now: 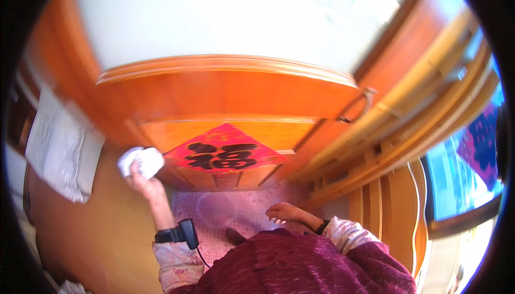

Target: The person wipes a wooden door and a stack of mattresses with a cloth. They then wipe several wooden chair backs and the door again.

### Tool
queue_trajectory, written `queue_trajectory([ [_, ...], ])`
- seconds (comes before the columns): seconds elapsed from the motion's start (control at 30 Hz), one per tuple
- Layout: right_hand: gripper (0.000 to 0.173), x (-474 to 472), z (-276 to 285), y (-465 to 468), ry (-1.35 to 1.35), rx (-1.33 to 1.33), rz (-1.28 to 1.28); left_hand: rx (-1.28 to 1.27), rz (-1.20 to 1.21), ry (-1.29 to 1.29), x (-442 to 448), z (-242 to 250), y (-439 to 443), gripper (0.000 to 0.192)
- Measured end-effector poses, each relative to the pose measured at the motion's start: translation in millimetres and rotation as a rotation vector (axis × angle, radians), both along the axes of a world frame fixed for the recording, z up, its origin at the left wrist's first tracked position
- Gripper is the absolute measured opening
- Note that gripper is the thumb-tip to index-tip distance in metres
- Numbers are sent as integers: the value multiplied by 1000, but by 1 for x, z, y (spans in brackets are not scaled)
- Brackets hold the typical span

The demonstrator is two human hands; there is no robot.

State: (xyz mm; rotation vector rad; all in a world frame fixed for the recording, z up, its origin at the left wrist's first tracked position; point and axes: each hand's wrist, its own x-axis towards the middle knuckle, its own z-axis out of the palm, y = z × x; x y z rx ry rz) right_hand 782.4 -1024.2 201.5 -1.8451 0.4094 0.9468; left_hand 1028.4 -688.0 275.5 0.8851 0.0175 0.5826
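My left hand (pixel 143 184) is raised to the left, gripping a white wad of cloth or tissue (pixel 152 162). A dark device is strapped to that wrist, with a thin cable running from it. In front of my body hangs my right hand (pixel 285 212), holding nothing, its fingers loosely bent. Before me stands an orange-brown wooden door (pixel 225 93) with a bright pane above. On its lower panel is a red paper diamond (pixel 257 155) bearing a large black character. The wad is just left of the diamond; I cannot tell whether it touches the door.
A metal door handle (pixel 366 103) juts out at the door's right. Wooden slats (pixel 402 133) and a white cord (pixel 415 213) line the right side. A smooth brown surface (pixel 96 221) and a hanging white sheet (pixel 60 145) are at left. Pink patterned flooring (pixel 193 205) lies below.
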Motion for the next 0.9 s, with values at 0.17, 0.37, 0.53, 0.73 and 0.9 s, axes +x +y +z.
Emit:
queue_trajectory([
  [0.17, 39, -12, -16, -11, -41, 95, -143, 28, 7, -36, -7, 73, -70, 35],
  [0.37, 39, 3, -5, -26, -427, 200, -225, 454, 32, -222, -49, 117, -176, 38],
  [0.53, 38, -30, 28, -50, -581, 337, -411, 1169, 305, -496, -69, 84, -235, 27],
  [0.73, 43, -88, 46, -99, -718, 209, -532, 1255, 29, -299, -106, 67, -267, 28],
  [0.9, 65, -135, 57, -119, -653, 527, -770, 521, -974, 168, -189, 59, -309, 44],
])
